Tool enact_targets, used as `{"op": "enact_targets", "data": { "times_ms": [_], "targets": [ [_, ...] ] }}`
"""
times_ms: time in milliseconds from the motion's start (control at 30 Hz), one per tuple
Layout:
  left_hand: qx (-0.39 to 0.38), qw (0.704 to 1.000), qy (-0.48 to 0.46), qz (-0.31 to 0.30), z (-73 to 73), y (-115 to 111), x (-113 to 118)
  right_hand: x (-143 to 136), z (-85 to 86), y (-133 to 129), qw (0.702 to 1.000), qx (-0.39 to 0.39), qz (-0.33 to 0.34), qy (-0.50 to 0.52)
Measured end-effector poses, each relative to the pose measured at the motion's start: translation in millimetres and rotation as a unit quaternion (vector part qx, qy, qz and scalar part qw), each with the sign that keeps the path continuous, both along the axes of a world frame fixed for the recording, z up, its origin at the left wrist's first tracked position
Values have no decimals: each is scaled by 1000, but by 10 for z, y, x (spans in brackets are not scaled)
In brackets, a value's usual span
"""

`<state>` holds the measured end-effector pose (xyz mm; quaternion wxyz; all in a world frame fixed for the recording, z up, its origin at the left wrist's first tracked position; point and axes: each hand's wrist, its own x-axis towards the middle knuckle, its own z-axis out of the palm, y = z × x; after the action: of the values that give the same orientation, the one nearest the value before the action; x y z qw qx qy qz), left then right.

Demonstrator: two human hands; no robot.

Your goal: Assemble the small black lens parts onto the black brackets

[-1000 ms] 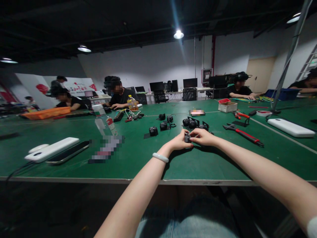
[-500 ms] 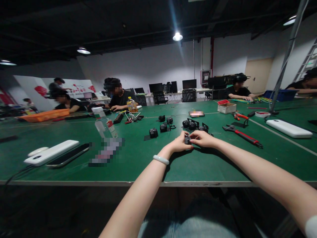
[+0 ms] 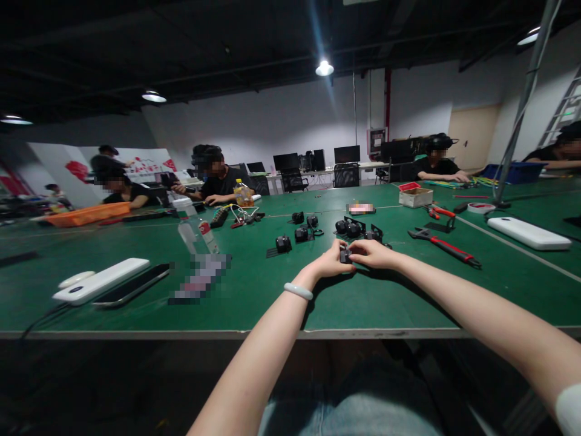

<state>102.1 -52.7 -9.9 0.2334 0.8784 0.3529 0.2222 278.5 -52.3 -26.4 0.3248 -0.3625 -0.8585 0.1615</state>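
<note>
Between my two hands is a small black blocky part [image 3: 345, 255], close above the green table [image 3: 254, 297]. My left hand [image 3: 330, 261], with a pale bangle at the wrist, is closed on its left side. Fingers of my right hand [image 3: 373, 254] pinch it from the right and hide some of it; its exact kind is too small to make out. Just beyond my hands stand similar black parts [image 3: 350, 227] in a cluster. More black parts [image 3: 283, 244] sit to the left, some on flat comb-like bases.
Right of my hands lie an adjustable wrench [image 3: 445, 247], red-handled pliers [image 3: 441, 213] and a white power bank [image 3: 529, 234]. A plastic bottle [image 3: 193, 227], a phone [image 3: 132, 286] and another white power bank [image 3: 102, 281] are on the left. A metal pole [image 3: 521, 103] rises at right. Co-workers sit across the table.
The view has shifted slightly, so the table things sit a little further right at the left side. Both hands keep their hold on the black part. A co-worker across the table has raised a hand.
</note>
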Motion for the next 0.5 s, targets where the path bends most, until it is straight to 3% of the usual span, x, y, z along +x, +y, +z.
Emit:
{"op": "enact_targets", "data": {
  "times_ms": [233, 500],
  "targets": [
    [-16, 1000, -8, 12, -11, 3, 5, -1, 25, -20, 1000, -2, 5, -2],
    [-46, 998, -20, 24, 76, -92, 27, -2, 23, -7, 1000, 3, 5, -7]
  ]
}}
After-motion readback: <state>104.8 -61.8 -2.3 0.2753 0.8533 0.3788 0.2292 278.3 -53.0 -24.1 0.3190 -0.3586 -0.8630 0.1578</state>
